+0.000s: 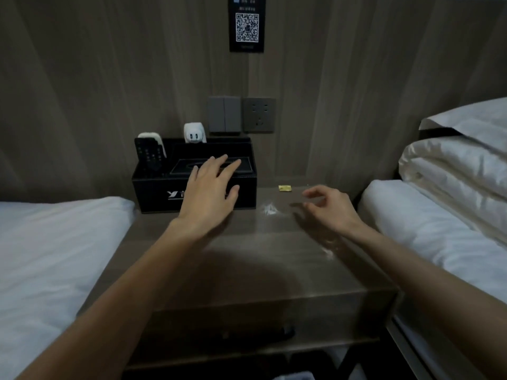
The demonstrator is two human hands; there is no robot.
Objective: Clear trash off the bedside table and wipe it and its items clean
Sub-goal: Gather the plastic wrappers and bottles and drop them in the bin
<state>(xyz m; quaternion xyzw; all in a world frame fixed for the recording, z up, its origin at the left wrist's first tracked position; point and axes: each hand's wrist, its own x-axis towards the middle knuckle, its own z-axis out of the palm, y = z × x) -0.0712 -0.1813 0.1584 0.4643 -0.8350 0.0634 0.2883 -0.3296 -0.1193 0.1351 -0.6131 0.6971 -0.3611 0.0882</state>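
The brown bedside table [260,270] stands between two beds. On its back left sits a black tissue box organiser [153,193] holding a black remote [149,157], a white remote [157,141] and a white plug adapter [194,133]. My left hand [211,193] hovers over the organiser's front with fingers spread, holding nothing. A small yellow wrapper [284,188] lies at the back. A crumpled clear scrap [270,209] lies mid-table, another clear scrap [329,252] nearer the right edge. My right hand [329,208] is above the table right of the first scrap, fingers curled apart, empty.
A white bed [55,242] borders the table on the left. On the right is another white bed [439,237] with a folded duvet [452,165]. Wall switches [224,114], a socket [259,115] and a QR code sign [247,26] are on the wood panel behind.
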